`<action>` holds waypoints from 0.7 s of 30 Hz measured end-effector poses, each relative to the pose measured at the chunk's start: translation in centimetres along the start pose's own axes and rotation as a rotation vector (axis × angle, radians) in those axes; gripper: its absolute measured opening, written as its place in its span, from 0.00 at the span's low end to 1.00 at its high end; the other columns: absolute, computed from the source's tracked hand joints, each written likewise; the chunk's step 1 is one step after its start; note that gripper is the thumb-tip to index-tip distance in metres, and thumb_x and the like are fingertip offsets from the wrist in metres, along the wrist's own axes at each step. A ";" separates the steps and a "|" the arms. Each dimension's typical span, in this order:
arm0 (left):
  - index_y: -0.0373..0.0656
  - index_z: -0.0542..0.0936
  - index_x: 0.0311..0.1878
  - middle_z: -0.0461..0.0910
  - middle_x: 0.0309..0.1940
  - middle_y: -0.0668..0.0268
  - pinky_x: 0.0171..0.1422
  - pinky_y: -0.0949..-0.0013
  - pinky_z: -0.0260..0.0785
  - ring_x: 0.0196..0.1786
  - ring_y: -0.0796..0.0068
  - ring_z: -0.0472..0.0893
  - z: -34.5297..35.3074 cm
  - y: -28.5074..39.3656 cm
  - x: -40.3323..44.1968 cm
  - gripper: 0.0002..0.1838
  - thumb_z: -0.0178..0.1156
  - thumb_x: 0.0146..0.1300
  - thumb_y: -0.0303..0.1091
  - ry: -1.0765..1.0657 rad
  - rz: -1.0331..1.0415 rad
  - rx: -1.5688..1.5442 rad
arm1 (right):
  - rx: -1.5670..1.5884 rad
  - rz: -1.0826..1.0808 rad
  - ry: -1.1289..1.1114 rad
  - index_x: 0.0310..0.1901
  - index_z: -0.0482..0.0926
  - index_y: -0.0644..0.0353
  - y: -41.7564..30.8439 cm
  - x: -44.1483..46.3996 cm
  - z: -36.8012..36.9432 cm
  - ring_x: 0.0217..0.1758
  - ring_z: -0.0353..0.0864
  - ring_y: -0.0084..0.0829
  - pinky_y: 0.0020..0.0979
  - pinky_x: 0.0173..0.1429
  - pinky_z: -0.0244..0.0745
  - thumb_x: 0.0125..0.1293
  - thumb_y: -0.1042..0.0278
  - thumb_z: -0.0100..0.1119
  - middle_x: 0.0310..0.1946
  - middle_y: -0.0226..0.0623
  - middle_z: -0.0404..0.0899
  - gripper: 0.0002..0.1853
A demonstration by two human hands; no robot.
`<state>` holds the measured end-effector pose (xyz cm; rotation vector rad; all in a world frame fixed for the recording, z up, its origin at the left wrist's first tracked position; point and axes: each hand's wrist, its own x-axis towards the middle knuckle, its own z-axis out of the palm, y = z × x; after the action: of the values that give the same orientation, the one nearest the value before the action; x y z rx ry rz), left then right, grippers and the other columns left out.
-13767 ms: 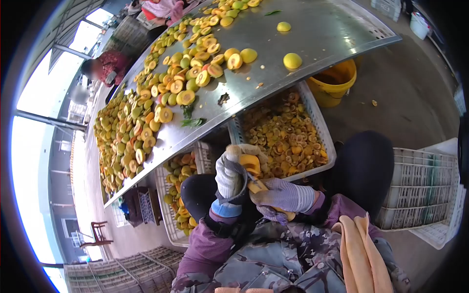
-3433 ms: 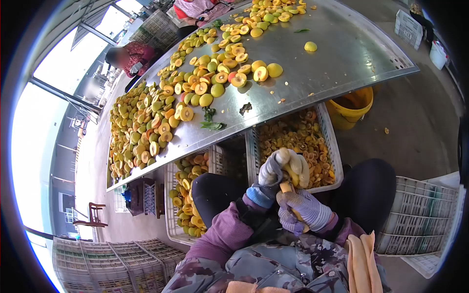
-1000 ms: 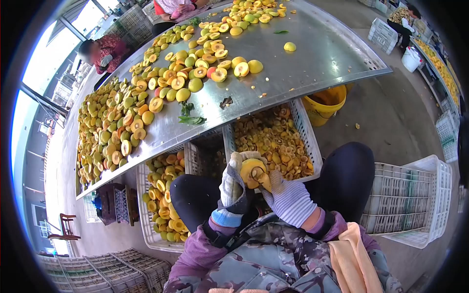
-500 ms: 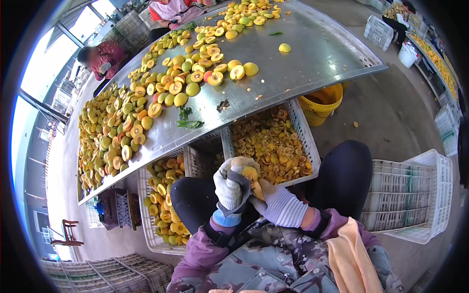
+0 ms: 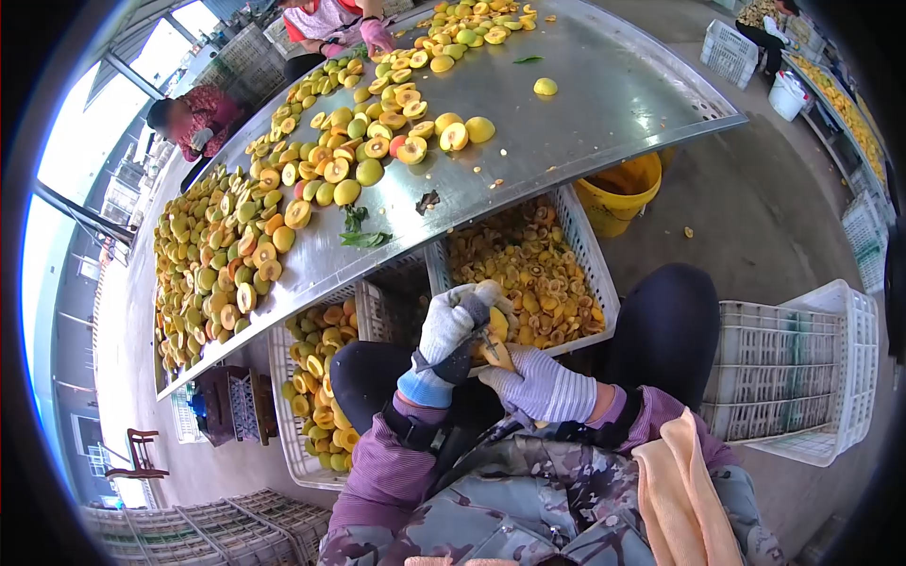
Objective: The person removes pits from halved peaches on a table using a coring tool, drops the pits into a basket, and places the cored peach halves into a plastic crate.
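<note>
Shifted toward the scrap crate (image 5: 593, 259) of fruit pieces (image 5: 533, 269), the left hand (image 5: 445, 330) grasps a yellow fruit (image 5: 497, 324) near its rim, right hand (image 5: 555, 387) fingers clenching a wooden-handled tool (image 5: 496, 356), another crate (image 5: 288, 382) holding halved fruit (image 5: 321, 415).

Left hand (image 5: 447, 326): whitish knit glove, dark grey patches near fingers, light blue cuff (image 5: 425, 389) at wrist. Right hand (image 5: 555, 387): glove in pale lavender and white stripes. Purple sleeves (image 5: 376, 479) with fine stripes, black band (image 5: 410, 430) round left forearm, dark band (image 5: 619, 430) on right. Camouflage garment (image 5: 514, 491) over torso, grey with dark purplish blotches. Peach cloth (image 5: 687, 491) hanging at right side. Legwear (image 5: 666, 325) plain, very dark.
</note>
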<state>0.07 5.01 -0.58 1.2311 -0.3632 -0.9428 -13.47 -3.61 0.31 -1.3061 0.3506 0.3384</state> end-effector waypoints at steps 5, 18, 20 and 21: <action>0.34 0.82 0.34 0.83 0.29 0.61 0.39 0.74 0.72 0.32 0.76 0.80 -1.4 1.0 1.2 0.20 0.63 0.60 0.46 -0.346 0.028 0.321 | 0.055 0.038 -0.069 0.37 0.71 0.59 -0.1 -0.6 -0.5 0.12 0.68 0.22 0.27 0.16 0.64 0.70 0.61 0.52 0.14 0.29 0.68 0.10; 0.36 0.74 0.39 0.78 0.32 0.51 0.40 0.61 0.74 0.34 0.59 0.79 2.2 -1.6 2.1 0.26 0.52 0.67 0.56 -0.190 0.247 -0.350 | 0.334 -0.019 -0.117 0.28 0.72 0.61 -0.6 0.4 -1.7 0.09 0.69 0.22 0.25 0.13 0.63 0.69 0.52 0.52 0.11 0.30 0.69 0.20; 0.36 0.74 0.40 0.78 0.33 0.52 0.39 0.63 0.74 0.33 0.61 0.79 2.7 -0.8 2.2 0.25 0.49 0.69 0.54 -0.140 0.080 -0.416 | 0.284 0.006 -0.120 0.30 0.73 0.63 0.5 1.7 -2.2 0.13 0.73 0.33 0.32 0.19 0.69 0.68 0.53 0.53 0.14 0.37 0.73 0.19; 0.36 0.75 0.42 0.80 0.33 0.54 0.39 0.65 0.76 0.33 0.62 0.81 2.6 -0.8 2.8 0.25 0.48 0.71 0.54 -0.019 -0.017 -0.399 | -0.017 -0.252 0.103 0.33 0.74 0.65 0.9 2.6 -1.9 0.18 0.75 0.40 0.36 0.24 0.72 0.67 0.54 0.53 0.18 0.43 0.75 0.19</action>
<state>-0.41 1.15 -1.11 0.8625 -0.1674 -0.9865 -11.64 -5.10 -2.06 -1.3697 0.2660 0.0616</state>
